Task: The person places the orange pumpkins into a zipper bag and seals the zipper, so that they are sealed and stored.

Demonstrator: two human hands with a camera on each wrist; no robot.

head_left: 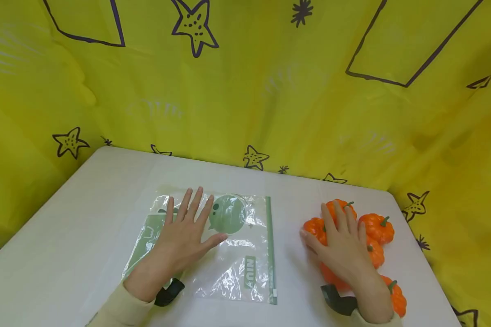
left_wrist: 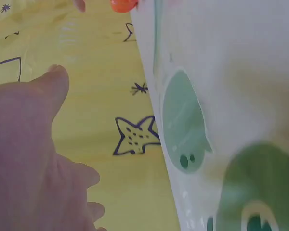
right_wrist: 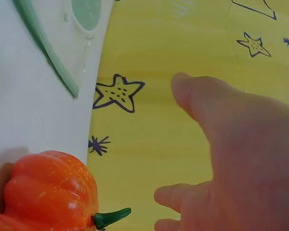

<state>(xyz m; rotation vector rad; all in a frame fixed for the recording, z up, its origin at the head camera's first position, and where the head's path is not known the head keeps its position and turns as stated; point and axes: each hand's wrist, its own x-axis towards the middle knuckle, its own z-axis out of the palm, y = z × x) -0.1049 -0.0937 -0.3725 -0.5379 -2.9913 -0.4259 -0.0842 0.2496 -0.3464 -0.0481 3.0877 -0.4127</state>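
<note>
A clear zip bag [head_left: 229, 277] with green prints and a green zip edge lies flat on the white table. My left hand [head_left: 184, 238] is over its left half, palm down, fingers spread and straight. In the left wrist view, the bag's green printed shapes [left_wrist: 183, 120] show beside the hand [left_wrist: 29, 159]. Several small orange toy pumpkins [head_left: 377, 228] with green stems sit in a cluster on the right. Over them is my right hand [head_left: 345, 250], fingers extended, hiding some of them. One pumpkin [right_wrist: 53, 187] appears below and left of the right hand [right_wrist: 245, 139] in the right wrist view.
The white table [head_left: 94, 218] has rounded far corners. Yellow cloth [head_left: 237, 100] with dark star drawings hangs behind it and at both sides. A small white slider [head_left: 275, 293] sits at the near end of the bag's zip. Each wrist wears a black band [head_left: 169, 293].
</note>
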